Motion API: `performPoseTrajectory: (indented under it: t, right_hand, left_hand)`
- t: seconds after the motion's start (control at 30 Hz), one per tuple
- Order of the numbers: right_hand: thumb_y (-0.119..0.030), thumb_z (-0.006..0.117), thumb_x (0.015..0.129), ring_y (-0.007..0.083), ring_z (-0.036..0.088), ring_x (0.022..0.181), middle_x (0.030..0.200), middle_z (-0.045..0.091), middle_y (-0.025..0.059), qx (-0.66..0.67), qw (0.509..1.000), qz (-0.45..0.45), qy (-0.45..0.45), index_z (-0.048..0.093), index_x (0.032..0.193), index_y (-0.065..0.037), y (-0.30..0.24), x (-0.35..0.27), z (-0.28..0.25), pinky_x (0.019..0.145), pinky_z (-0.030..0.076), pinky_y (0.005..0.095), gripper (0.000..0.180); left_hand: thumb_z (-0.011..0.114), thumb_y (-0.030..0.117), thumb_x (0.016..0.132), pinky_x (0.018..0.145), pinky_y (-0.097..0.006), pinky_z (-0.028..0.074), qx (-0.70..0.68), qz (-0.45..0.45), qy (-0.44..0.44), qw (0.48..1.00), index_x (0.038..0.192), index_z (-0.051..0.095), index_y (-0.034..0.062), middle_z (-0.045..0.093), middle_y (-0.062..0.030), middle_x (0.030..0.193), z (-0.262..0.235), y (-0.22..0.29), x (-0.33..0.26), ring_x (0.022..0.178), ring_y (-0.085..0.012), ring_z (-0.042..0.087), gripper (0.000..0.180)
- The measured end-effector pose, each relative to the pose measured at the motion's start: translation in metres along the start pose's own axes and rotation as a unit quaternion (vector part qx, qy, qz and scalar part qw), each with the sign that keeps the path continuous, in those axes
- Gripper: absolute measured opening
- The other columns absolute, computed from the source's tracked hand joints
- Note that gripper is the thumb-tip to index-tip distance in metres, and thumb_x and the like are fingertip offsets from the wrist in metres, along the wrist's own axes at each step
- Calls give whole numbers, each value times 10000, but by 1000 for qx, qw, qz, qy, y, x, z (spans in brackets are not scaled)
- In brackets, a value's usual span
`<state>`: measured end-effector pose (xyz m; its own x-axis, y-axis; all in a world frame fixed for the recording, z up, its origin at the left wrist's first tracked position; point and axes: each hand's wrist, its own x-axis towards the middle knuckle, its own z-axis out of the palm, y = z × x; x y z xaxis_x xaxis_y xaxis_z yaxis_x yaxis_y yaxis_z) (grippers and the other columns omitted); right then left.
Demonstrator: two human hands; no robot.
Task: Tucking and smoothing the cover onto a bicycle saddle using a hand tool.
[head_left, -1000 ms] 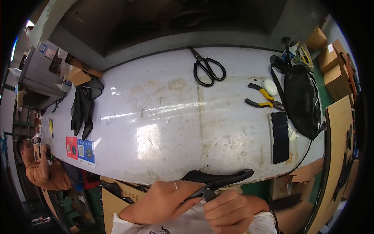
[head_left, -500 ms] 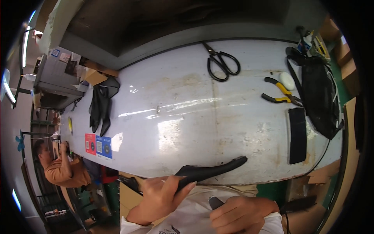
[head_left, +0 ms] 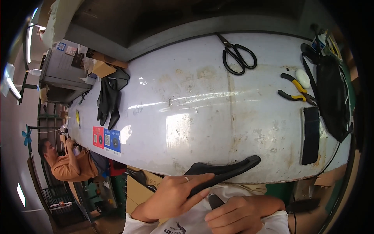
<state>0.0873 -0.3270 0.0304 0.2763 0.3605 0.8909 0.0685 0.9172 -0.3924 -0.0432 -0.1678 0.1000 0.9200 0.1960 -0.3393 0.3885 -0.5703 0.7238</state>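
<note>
My left grip (head_left: 175,193) lies palm down, fingers extended rightward and pressed flat, wrist bent in from the lower left. My right grip (head_left: 237,214) sits below it, fingers curled tight, knuckles up, forearm entering from the right.

At your far left on the desk (head_left: 202,117) lie two square stickers side by side — a red label (head_left: 98,137) and a blue label (head_left: 112,140). A dark phone screen (head_left: 311,135) lies flat at your right, and brown cardboard boxes (head_left: 102,67) sit beyond the desk's far-left corner.
</note>
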Motion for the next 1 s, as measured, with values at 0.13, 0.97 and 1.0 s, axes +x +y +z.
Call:
performPoseTrajectory:
  t: [0.13, 0.97, 1.0]
  right_hand:
    - [-151, 760, 974, 288, 669, 705, 834, 670, 142, 19, 1000, -15, 0, 672, 905, 53, 12, 4, 7, 707, 638, 449, 234]
    - [-109, 738, 981, 300, 671, 724, 835, 663, 154, 12, 1000, 22, 10, 677, 888, 60, 16, 1, 4, 653, 605, 442, 202]
    - [-109, 738, 981, 300, 671, 724, 835, 663, 154, 10, 1000, 22, 10, 677, 888, 60, 19, 3, 1, 653, 605, 442, 202]
  left_hand:
    - [728, 210, 973, 643, -401, 598, 26, 36, 29, 999, 1310, 703, 10, 788, -190, 1021, 4, -5, -1, 751, -345, 754, 393]
    - [664, 69, 883, 783, -450, 612, -47, 69, -43, 996, 1502, 533, -34, 725, -288, 1201, -1, -13, 3, 877, -440, 729, 641]
    - [660, 62, 879, 779, -447, 612, -50, 73, -37, 995, 1500, 534, -35, 730, -282, 1184, -1, -13, 4, 869, -437, 729, 641]
